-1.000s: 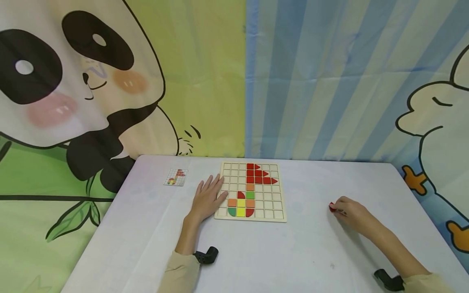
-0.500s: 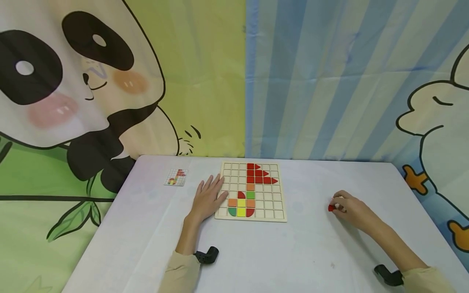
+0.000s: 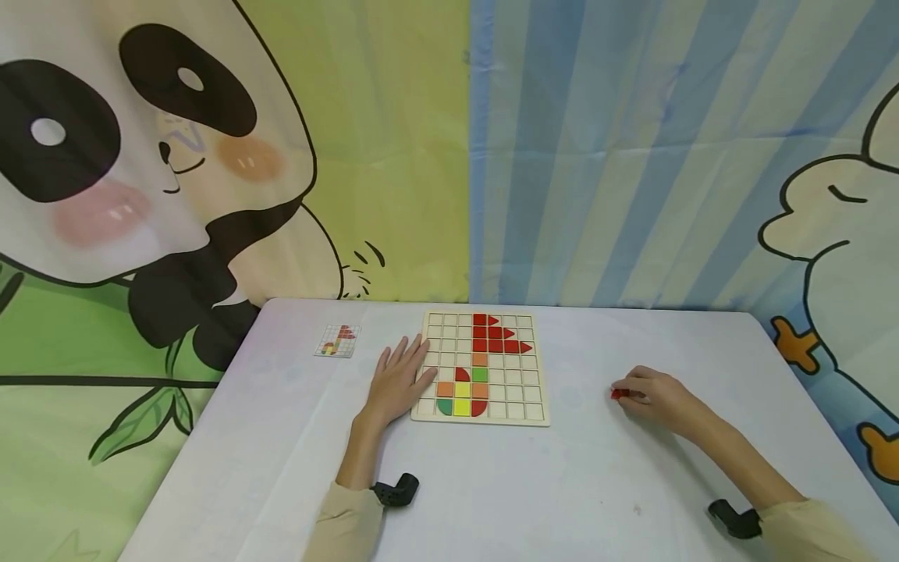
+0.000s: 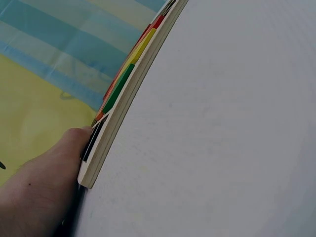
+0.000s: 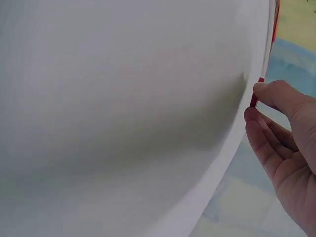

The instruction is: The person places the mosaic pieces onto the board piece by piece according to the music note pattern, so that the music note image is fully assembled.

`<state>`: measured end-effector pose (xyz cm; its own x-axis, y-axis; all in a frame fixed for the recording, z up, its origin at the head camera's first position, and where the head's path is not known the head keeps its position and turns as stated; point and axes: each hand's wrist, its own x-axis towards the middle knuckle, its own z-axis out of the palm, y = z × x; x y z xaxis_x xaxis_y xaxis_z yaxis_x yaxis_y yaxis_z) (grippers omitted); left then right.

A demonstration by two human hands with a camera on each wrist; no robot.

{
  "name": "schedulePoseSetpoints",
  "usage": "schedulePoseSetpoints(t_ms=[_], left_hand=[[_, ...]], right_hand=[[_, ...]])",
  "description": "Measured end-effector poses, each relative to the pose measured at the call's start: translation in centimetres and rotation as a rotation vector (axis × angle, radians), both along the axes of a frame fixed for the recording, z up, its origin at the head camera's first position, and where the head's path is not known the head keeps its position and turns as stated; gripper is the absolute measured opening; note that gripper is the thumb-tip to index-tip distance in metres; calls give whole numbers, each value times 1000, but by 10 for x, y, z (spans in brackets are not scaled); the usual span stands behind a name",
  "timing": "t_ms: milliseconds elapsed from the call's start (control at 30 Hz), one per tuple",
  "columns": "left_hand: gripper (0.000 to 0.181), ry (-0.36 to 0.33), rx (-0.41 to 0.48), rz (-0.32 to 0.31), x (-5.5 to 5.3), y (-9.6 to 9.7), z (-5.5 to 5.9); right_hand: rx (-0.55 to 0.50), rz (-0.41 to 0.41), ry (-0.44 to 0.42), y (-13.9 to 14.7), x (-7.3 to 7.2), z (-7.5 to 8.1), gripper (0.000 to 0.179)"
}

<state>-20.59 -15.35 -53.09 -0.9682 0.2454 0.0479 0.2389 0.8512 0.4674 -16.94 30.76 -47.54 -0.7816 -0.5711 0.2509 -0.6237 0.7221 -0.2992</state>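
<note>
A wooden grid board (image 3: 516,398) lies at the table's middle, with red, orange, yellow and green flat tiles set in some cells. My left hand (image 3: 397,380) lies with fingers spread over the board's left edge; in the left wrist view its thumb (image 4: 74,140) touches the board's corner. Well to the right of the board, my right hand (image 3: 659,398) pinches a small red tile (image 5: 254,101) between thumb and fingers, above the table. The tile's exact shape is mostly covered by the fingertips.
A small printed card (image 3: 338,341) showing a coloured grid pattern lies to the left of the board. The white table (image 3: 534,492) reaches back to a curtain (image 3: 604,156) with cartoon animals and stripes. Black wrist cameras (image 3: 396,490) sit on both forearms.
My right hand has shifted a little to the left with the red tile, its fingers changing their hold on it. The left hand and the board have stayed put.
</note>
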Motion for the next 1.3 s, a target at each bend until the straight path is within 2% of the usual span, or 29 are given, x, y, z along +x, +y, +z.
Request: schedulePoseSetpoints(t_ms=[167, 333, 433, 533, 700, 933, 1133, 1300], left_hand=[[67, 8, -2, -2, -1, -1, 0], [66, 26, 14, -8, 0, 1, -2], [66, 31, 20, -12, 0, 0, -4], [66, 29, 15, -16, 0, 0, -3], [63, 27, 5, -19, 0, -1, 0], [59, 18, -2, -25, 0, -1, -2], [59, 12, -4, -18, -1, 0, -1], [60, 7, -5, -19, -1, 0, 0]], right_hand=[[-12, 49, -67, -51, -8, 13, 26], [-13, 205, -89, -114, -22, 26, 25], [1, 267, -126, -155, -30, 35, 23], [37, 291, -152, -192, -40, 40, 23], [140, 310, -168, -237, -57, 35, 22], [244, 287, -204, -261, -71, 22, 15], [249, 280, -189, -258, -74, 15, 15], [210, 306, -174, -253, -75, 11, 17]])
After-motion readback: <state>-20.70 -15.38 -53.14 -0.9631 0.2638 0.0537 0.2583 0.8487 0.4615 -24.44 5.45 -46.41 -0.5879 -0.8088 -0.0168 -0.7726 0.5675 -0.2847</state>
